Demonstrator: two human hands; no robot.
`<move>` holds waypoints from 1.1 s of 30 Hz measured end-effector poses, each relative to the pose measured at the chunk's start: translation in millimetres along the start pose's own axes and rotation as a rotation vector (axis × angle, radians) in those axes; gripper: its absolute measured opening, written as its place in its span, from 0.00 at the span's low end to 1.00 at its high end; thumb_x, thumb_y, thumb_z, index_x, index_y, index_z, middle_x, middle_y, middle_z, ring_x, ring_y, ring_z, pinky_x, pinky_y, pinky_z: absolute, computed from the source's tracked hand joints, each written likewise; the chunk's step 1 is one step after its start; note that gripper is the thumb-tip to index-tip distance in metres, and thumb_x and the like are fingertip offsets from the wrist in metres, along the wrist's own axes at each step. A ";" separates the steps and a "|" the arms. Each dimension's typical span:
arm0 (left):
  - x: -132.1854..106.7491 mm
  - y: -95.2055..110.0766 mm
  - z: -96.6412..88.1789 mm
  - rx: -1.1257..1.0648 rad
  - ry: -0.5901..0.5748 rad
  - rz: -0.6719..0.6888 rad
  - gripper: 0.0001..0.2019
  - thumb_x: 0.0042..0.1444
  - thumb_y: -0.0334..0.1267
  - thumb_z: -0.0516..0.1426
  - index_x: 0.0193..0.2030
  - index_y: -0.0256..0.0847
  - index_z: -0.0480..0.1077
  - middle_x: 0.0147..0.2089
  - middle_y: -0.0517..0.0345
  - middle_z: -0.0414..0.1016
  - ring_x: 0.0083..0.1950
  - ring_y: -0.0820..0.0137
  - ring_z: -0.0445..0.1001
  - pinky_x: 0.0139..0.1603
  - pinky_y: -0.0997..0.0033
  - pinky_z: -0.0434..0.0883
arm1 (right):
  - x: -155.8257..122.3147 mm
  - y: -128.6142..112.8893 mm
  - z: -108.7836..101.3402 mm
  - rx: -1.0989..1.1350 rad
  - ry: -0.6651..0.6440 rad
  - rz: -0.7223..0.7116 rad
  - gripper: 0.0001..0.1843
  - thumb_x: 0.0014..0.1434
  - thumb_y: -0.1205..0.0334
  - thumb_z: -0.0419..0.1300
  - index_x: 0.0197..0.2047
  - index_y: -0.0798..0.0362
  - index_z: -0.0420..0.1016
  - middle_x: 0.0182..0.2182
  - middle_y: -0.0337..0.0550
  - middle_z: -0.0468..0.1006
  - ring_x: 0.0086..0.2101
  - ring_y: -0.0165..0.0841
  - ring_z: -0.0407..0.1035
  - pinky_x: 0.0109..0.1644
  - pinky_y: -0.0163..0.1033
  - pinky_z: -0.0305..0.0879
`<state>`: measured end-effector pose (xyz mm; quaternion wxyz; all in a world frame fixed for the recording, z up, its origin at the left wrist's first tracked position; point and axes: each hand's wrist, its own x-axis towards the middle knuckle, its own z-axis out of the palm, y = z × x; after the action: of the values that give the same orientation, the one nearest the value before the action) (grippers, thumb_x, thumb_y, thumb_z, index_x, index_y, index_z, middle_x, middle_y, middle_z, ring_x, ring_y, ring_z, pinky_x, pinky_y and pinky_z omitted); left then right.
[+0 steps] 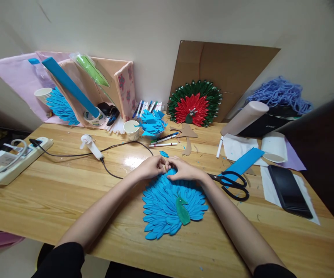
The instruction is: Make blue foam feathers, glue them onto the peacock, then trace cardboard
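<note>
A peacock of layered blue paper feathers [161, 208] lies on the table in front of me, with a green paper body [182, 211] at its lower middle. Over its top edge my left hand [153, 167] and my right hand [184, 169] meet, fingertips together. Between them shows a blue paper feather [172, 171], pinched by both hands; my fingers cover part of it. One loose blue feather piece [164, 153] rests just beyond the fingertips. Black-handled scissors [233, 181] lie beside my right wrist, partly over a blue paper strip [245, 162].
A glue gun [91, 146] stands at the left, its cord running behind my hands. Further back are a bowl of blue pieces [153, 125], a paper cup [131, 129], markers [163, 141] and a red-green peacock [194, 106]. A phone [290, 191] lies right, a power strip [22, 160] left.
</note>
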<state>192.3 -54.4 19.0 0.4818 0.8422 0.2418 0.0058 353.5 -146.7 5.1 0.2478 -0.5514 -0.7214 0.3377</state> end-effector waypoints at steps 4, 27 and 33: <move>-0.1 -0.2 0.4 -0.007 0.003 0.010 0.10 0.45 0.33 0.56 0.37 0.37 0.68 0.30 0.59 0.75 0.31 0.71 0.73 0.29 0.77 0.64 | -0.5 0.4 -2.0 0.016 -0.005 0.004 0.12 0.43 0.70 0.61 0.32 0.52 0.65 0.32 0.38 0.67 0.37 0.34 0.60 0.42 0.39 0.58; 3.0 -8.4 2.8 -0.013 -0.024 -0.055 0.17 0.43 0.36 0.59 0.42 0.37 0.70 0.30 0.59 0.75 0.31 0.70 0.73 0.28 0.77 0.64 | -2.1 1.2 -15.3 0.159 -0.098 -0.038 0.08 0.54 0.57 0.61 0.33 0.53 0.75 0.33 0.41 0.68 0.39 0.34 0.64 0.46 0.41 0.59; 3.5 -7.3 5.0 0.001 -0.009 -0.075 0.16 0.43 0.36 0.59 0.41 0.37 0.70 0.30 0.59 0.76 0.32 0.70 0.74 0.28 0.77 0.64 | -2.4 -0.4 -17.2 0.193 -0.110 -0.048 0.09 0.54 0.56 0.60 0.33 0.53 0.75 0.33 0.41 0.69 0.40 0.33 0.64 0.46 0.40 0.60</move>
<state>193.7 -53.9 9.6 0.4822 0.8329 0.2710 -0.0160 366.5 -145.4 16.6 0.2678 -0.4883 -0.7110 0.4293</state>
